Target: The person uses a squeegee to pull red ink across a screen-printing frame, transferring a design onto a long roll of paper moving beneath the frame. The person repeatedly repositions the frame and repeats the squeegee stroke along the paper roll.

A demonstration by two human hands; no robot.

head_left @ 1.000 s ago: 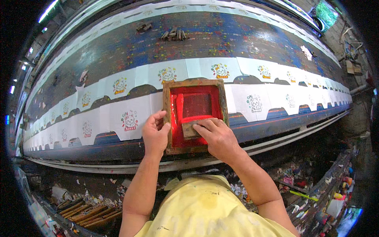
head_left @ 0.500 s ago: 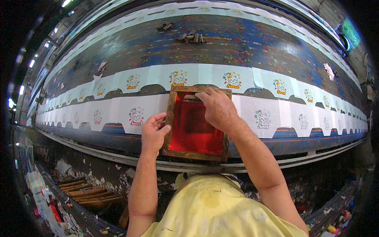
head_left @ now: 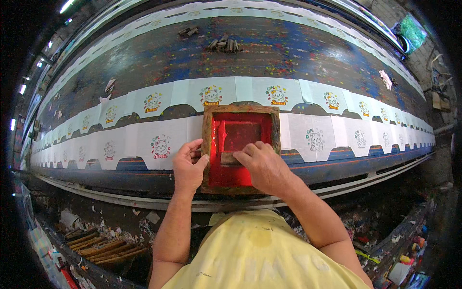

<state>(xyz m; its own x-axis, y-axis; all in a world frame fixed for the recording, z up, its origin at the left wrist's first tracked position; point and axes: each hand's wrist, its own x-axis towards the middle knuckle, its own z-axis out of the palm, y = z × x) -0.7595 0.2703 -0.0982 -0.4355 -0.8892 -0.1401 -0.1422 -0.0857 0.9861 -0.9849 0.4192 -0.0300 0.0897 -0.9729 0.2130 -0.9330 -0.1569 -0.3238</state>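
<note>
A wooden screen-printing frame with red ink on its mesh lies over the near row of pale cloth pieces. My left hand is closed at its left rail, thumb against the wood. With bent fingers, my right hand grips a squeegee inside the frame, in its nearer half. Beyond the squeegee the mesh looks darker, with a red streak along the left. To the left, a cloth piece bears a cat print with red lettering; to the right, a cloth piece has a cat outline without red lettering.
A second row of printed cloth runs behind. Several short dark sticks lie on the ink-spotted table. A metal rail follows the near edge. Below left are wooden slats among scraps.
My right hand has drawn the squeegee from the far end of the frame toward me. The left hand stays at the left rail. The view has shifted slightly.
</note>
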